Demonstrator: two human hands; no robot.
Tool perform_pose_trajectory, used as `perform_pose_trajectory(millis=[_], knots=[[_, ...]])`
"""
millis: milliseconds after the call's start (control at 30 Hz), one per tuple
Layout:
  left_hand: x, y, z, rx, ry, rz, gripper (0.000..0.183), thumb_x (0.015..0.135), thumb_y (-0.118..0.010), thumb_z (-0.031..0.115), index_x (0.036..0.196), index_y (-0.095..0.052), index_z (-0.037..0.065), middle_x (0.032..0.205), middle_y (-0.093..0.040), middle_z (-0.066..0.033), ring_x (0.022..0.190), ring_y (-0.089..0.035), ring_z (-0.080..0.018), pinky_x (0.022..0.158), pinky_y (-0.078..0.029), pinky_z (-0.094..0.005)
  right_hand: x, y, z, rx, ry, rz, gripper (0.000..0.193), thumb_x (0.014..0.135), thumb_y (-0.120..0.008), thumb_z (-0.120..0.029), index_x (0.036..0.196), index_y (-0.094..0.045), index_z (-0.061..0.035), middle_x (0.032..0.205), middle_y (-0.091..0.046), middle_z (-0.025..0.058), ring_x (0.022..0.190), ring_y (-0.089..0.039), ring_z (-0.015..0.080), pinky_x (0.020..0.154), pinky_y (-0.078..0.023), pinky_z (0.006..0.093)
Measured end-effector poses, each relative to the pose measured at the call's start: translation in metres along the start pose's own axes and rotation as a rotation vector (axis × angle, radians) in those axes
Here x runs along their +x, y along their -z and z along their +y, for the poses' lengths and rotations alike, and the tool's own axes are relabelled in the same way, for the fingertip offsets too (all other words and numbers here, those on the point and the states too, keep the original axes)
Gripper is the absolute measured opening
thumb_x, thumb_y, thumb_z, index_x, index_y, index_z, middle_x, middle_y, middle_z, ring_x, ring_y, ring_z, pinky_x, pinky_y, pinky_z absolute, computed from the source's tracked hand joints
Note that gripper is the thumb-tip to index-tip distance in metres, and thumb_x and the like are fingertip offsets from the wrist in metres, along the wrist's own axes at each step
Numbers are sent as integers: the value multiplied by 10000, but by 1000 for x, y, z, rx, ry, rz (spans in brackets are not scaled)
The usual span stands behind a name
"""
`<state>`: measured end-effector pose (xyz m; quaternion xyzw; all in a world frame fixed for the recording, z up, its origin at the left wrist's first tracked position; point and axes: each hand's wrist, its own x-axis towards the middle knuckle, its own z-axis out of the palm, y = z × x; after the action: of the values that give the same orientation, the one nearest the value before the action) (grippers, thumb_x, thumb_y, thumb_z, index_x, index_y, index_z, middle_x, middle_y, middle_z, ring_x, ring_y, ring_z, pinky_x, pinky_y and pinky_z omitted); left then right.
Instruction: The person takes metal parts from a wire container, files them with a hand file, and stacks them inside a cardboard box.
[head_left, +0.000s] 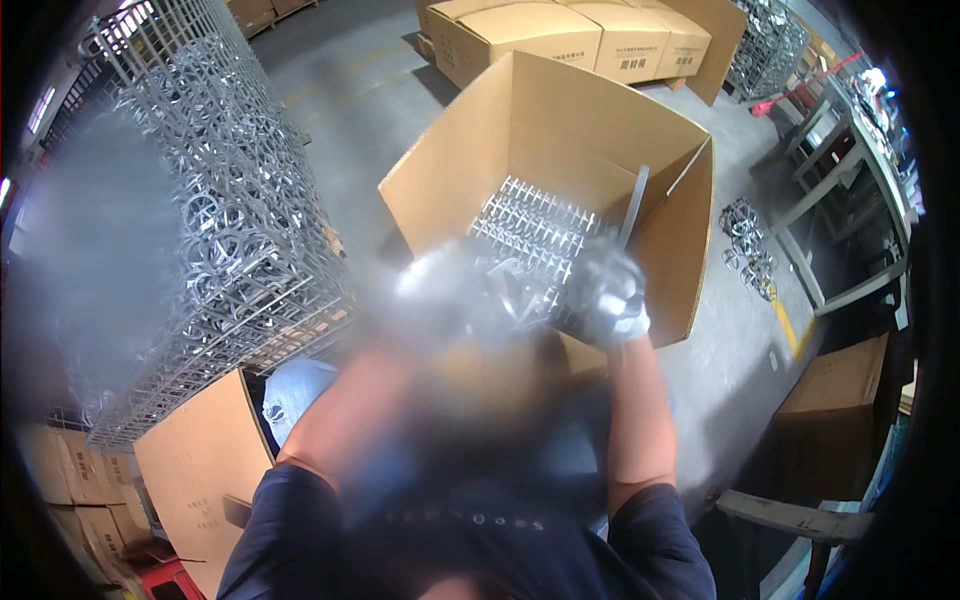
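Observation:
A large open cardboard box [600, 120] stands in front of me, holding neat rows of shiny metal parts [535, 230]. Both my hands wear gloves and are over the near side of the box. My left hand [440, 290] is smeared by a hazy patch in the picture, so its fingers do not show. Close beside it, between the hands, is a bright curved metal piece [515, 295], its outline partly blurred. At the right of the rows, my right hand [610, 290] has curled fingers around something shiny that I cannot make out. A flat grey strip [636, 205] leans upright inside the box.
To the left rises a wire cage [290, 310] heaped with metal parts [220, 215]. Closed cartons [545, 40] stand behind the box. More metal parts [748, 245] lie on the floor at right, near a metal-framed bench [840, 180]. A cardboard flap [205, 470] is at lower left.

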<state>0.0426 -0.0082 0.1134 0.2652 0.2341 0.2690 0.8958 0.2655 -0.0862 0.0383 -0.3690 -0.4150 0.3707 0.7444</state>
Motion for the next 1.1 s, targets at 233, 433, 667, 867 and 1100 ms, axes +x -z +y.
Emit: perform_pose_trajectory(millis=[233, 433, 667, 867, 1100], knots=[[-14, 11, 7, 182, -145, 119, 350, 783, -531, 79, 1112, -458, -15, 940, -591, -165, 823, -609, -219, 690, -521, -323, -19, -63, -34, 602, -717, -206, 383, 821, -529, -272, 1085, -539, 5, 756, -616, 72, 595, -584, 150, 523, -490, 243], [-10, 29, 0, 324, -42, 144, 276, 778, -511, -18, 1053, -511, -29, 996, -571, -139, 900, -587, -215, 767, -509, -311, -5, -72, -31, 171, -775, -44, 288, 757, -654, -95, 1014, -577, 9, 739, -607, 22, 655, -569, 76, 575, -480, 212], [-10, 24, -2, 331, -47, 56, 270, 829, -458, -29, 1098, -474, -11, 1002, -568, -120, 913, -578, -195, 788, -493, -301, -8, -70, -24, 7, -701, -243, 149, 739, -688, -77, 803, -567, -17, 738, -596, 29, 607, -525, 60, 521, -421, 191], [-9, 18, 9, 704, -354, -51, 522, 864, -486, 337, 1251, -369, 6, 922, -534, -53, 764, -515, -104, 703, -417, -238, -28, -59, -14, 542, -484, 61, 251, 835, -522, -242, 975, -533, -33, 852, -592, 81, 718, -584, 186, 582, -492, 298], [-21, -6, 9, 475, -112, -353, 1114, 483, -860, 289, 1346, -208, 21, 1249, -414, -118, 1099, -477, -196, 860, -441, -314, -41, -73, -2, 759, -568, 311, 369, 867, -493, -301, 1081, -493, -1, 978, -551, 85, 859, -538, 157, 757, -461, 246]])
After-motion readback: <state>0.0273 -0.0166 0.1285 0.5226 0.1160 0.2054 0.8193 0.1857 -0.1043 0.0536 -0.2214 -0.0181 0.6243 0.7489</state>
